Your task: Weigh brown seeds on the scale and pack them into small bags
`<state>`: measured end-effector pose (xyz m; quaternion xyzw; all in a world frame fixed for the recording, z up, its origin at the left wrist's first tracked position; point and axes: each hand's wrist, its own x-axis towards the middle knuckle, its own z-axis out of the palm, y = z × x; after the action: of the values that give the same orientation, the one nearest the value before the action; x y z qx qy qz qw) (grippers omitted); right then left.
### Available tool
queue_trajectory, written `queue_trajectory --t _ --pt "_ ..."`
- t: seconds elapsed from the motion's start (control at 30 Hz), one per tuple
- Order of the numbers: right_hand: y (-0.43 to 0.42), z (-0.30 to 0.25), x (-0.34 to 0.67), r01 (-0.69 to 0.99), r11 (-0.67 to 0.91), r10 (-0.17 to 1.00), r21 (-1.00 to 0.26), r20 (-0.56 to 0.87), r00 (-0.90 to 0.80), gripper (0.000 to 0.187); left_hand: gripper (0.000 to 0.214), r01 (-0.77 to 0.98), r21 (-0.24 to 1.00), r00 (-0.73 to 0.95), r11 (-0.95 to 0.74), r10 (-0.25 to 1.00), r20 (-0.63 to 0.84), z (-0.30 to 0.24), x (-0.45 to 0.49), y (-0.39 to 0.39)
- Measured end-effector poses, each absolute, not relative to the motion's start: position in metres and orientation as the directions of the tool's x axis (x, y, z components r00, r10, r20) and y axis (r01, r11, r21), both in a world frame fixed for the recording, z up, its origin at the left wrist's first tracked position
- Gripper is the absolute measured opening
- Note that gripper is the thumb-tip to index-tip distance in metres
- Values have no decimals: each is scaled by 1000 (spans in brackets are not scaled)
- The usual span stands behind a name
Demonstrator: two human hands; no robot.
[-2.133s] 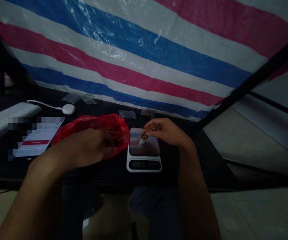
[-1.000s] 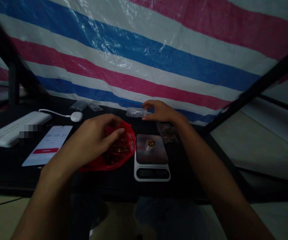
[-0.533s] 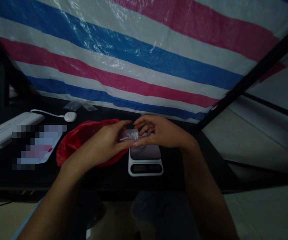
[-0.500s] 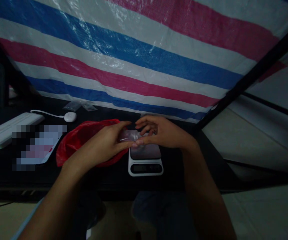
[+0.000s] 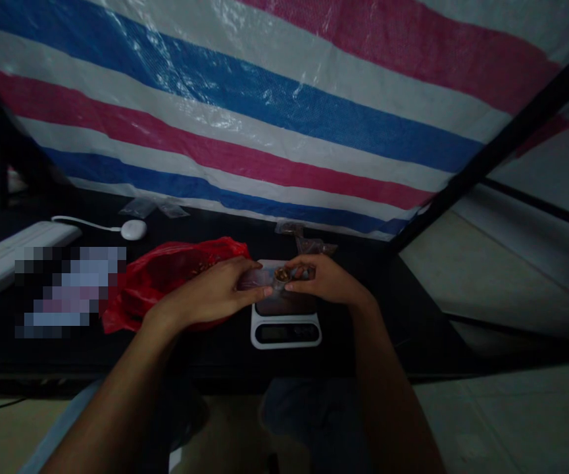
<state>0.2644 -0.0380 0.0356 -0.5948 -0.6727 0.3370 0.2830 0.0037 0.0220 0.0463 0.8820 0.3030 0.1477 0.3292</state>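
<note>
A small round clear cup (image 5: 281, 274) with golden-brown bits in it is above the scale's plate, gripped between the thumb and fingers of my right hand (image 5: 328, 278). My left hand (image 5: 218, 286) is curled around a clear plastic bag (image 5: 253, 280), its thumb and forefinger tips close to the cup. Below both hands is the white kitchen scale (image 5: 287, 334); its display is too dark to read. Left of it, partly covered by my left forearm, lies an open red plastic bag (image 5: 139, 289) with small golden pieces (image 5: 205, 264) inside.
Behind my right hand lie small filled clear bags (image 5: 316, 246). Flat clear packets (image 5: 139, 207) rest at the back left. A white power bank or strip (image 5: 22, 257), a cabled white puck (image 5: 133, 229) and a blurred-out phone-like slab (image 5: 77, 289) occupy the left. A striped sheet (image 5: 264, 131) hangs behind.
My hands have drawn slightly apart and lower. The cup's golden contents have come into sight, as have the pieces in the red bag and the small filled bags behind my right hand.
</note>
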Motion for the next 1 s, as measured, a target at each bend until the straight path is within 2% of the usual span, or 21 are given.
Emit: queue_trajectory --t 0.17,0.5,0.83,1.0 --pt "-39 35 262 577 95 988 -811 7 -153 32 47 411 683 770 -604 631 94 39 6 27" --pt "-42 48 247 623 197 979 -757 125 -158 22 50 327 724 727 -608 651 219 31 17 27" --pt "-42 62 240 664 290 957 -690 202 -207 26 46 272 766 711 -583 657 248 33 21 23" --pt "-40 74 234 611 316 949 -726 228 -219 29 47 203 805 698 -557 659 280 37 22 20"
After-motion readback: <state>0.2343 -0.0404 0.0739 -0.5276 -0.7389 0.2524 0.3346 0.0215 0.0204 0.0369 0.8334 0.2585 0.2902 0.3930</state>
